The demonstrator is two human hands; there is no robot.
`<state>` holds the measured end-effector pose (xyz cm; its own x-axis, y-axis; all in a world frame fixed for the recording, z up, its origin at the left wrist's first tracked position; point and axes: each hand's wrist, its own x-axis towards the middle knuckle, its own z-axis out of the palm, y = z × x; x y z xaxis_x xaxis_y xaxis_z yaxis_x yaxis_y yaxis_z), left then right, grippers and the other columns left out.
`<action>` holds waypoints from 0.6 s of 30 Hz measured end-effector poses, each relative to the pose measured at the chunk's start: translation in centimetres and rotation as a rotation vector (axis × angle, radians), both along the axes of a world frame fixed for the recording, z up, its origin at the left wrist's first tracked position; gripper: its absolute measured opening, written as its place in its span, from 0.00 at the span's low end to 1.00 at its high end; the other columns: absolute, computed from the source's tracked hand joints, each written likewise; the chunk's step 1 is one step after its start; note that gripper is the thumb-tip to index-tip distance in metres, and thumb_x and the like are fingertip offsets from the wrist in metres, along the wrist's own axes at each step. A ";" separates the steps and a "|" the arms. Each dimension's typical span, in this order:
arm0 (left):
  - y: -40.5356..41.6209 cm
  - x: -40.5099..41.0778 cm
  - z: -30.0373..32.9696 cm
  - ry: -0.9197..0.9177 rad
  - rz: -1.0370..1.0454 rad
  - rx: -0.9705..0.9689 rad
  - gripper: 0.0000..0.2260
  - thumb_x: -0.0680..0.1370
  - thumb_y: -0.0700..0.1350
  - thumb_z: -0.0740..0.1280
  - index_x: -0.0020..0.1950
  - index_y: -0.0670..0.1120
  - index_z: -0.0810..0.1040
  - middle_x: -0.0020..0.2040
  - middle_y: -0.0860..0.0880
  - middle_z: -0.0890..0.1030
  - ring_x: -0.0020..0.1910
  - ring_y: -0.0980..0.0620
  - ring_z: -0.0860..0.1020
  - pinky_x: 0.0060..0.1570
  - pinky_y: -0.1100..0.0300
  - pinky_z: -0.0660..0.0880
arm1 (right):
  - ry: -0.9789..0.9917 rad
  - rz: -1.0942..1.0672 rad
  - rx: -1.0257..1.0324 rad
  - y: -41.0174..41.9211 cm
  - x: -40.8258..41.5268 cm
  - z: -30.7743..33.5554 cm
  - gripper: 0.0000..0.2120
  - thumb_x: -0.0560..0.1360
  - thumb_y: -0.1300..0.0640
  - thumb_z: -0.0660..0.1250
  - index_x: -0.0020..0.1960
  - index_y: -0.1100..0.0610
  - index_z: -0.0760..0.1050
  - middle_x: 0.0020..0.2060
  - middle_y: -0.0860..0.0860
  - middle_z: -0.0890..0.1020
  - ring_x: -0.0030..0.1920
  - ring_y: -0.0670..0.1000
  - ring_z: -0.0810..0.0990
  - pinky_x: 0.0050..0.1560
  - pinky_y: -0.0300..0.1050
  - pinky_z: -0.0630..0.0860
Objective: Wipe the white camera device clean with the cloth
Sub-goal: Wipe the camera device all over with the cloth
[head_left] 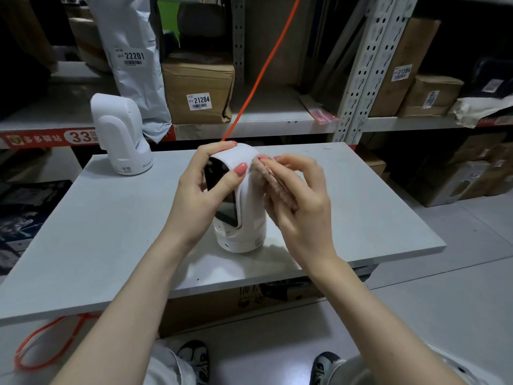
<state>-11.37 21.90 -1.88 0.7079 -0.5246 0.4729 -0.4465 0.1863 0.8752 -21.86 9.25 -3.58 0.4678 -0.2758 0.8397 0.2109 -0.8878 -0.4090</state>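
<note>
- At the centre of the frame, the white camera device (pixel 244 215) is standing upright on its round base on the grey tabletop (pixel 111 232), with its dark front panel facing the left of the frame.
- The device is sitting nearer the tabletop's front edge than its rear edge; bare surface is lying open to both sides of it, more widely toward the left of the frame.
- The tabletop's right edge is running diagonally from upper centre to the right of the frame, with grey floor (pixel 458 287) showing beyond it.
- In the upper left of the frame, a second white device (pixel 122 134) is standing near the rear left corner of the tabletop, well apart from the hands.
- An orange cable (pixel 258 76) is descending from the top of the frame and passing behind the device being wiped; shelving (pixel 277 126) with labelled cardboard boxes (pixel 198 87) is standing behind the table.
- The left hand (pixel 205 187) is grasping the device's head: the fingers are curling over the top and the thumb is lying across the white side near the dark panel.
- The right hand (pixel 297 201) is holding the pink cloth (pixel 273 184), folded, with curled fingers, and is pressing it against the upper right side of the device.
- Both forearms are reaching in from the bottom of the frame and converging on the device.
</note>
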 end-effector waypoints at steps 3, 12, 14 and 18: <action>-0.2 0.2 0.1 0.034 0.037 -0.035 0.11 0.74 0.52 0.68 0.55 0.59 0.75 0.51 0.60 0.79 0.50 0.61 0.77 0.54 0.58 0.74 | 0.021 -0.014 -0.012 0.2 0.3 -0.2 0.18 0.75 0.58 0.71 0.64 0.59 0.77 0.56 0.55 0.77 0.55 0.55 0.75 0.58 0.35 0.70; 0.2 1.4 0.2 0.239 0.102 -0.095 0.12 0.68 0.61 0.69 0.51 0.64 0.77 0.50 0.60 0.79 0.54 0.54 0.77 0.60 0.40 0.75 | 0.004 -0.024 -0.076 1.1 0.2 -2.3 0.10 0.75 0.58 0.70 0.56 0.56 0.82 0.50 0.53 0.81 0.51 0.53 0.78 0.44 0.46 0.76; 0.4 1.2 0.1 0.217 0.076 -0.081 0.13 0.69 0.59 0.69 0.52 0.63 0.77 0.51 0.58 0.79 0.54 0.53 0.77 0.58 0.41 0.75 | -0.027 -0.034 -0.073 1.3 0.4 -1.7 0.10 0.75 0.59 0.70 0.56 0.56 0.82 0.50 0.53 0.81 0.51 0.54 0.79 0.44 0.47 0.76; 0.3 0.7 0.0 0.178 0.003 -0.072 0.14 0.69 0.57 0.69 0.54 0.59 0.77 0.48 0.59 0.80 0.50 0.56 0.77 0.53 0.51 0.75 | -0.073 -0.050 -0.023 1.7 0.5 -0.4 0.14 0.74 0.61 0.71 0.60 0.58 0.80 0.52 0.53 0.81 0.52 0.55 0.79 0.48 0.45 0.77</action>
